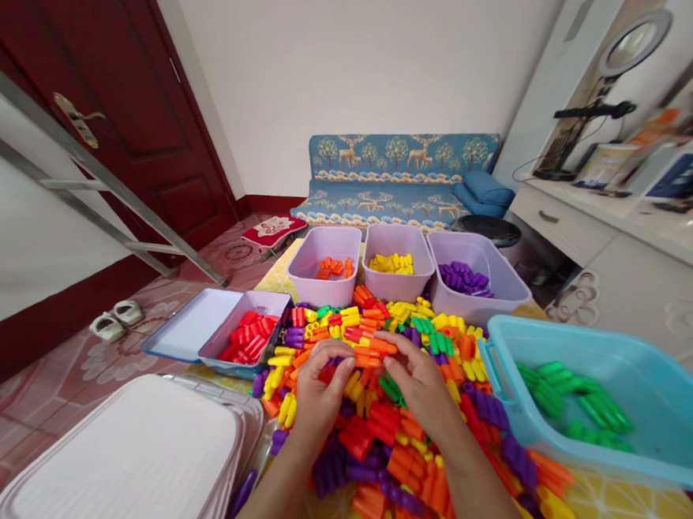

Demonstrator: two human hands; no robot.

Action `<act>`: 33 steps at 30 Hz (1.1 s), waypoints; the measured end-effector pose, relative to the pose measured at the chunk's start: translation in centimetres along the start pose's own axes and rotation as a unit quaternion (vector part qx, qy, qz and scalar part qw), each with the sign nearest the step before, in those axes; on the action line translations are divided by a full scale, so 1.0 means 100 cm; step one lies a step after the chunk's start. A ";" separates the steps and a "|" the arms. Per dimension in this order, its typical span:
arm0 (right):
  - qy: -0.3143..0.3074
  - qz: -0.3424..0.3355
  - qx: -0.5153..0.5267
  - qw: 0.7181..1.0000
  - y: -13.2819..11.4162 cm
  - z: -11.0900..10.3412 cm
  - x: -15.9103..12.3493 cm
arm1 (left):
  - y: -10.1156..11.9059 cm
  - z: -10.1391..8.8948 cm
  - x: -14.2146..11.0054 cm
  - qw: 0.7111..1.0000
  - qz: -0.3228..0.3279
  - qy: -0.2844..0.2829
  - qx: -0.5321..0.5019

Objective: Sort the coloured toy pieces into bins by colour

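Note:
My left hand (pixel 322 388) and my right hand (pixel 418 383) curve close together over a large mixed pile of bullet-shaped plastic blocks (pixel 416 454). Their fingertips rest among orange and purple blocks, and I cannot tell whether either hand grips one. Beyond the pile, lilac bins hold orange blocks (pixel 321 289), yellow blocks (pixel 395 287) and purple blocks (pixel 468 303). Red blocks lie in a lilac tray (pixel 215 345) to the left. Green blocks lie in a light blue tub (pixel 555 337) to the right.
A white lidded box (pixel 124 457) lies at the lower left, on a patterned floor. The pile sits on a yellow mat (pixel 637 517). A dark red door (pixel 143 119) stands at the left, a blue sofa (pixel 400 168) behind, and a white cabinet (pixel 563 219) at the right.

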State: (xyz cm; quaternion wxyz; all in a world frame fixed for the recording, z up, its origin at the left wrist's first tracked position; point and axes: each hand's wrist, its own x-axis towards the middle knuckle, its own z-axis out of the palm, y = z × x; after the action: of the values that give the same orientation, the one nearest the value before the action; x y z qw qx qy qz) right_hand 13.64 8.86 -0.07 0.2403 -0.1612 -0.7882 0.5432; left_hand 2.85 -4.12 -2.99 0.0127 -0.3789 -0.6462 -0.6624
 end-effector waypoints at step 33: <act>0.073 0.013 0.012 0.997 -0.004 -0.032 0.011 | -0.016 0.000 0.001 0.967 0.061 -0.045 0.242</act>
State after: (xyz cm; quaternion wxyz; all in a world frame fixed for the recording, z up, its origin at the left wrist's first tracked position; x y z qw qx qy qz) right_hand 14.49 11.80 1.45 0.2920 -0.2078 -0.7599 0.5423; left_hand 1.93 -3.81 -4.31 0.1155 -0.4327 -0.7625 -0.4670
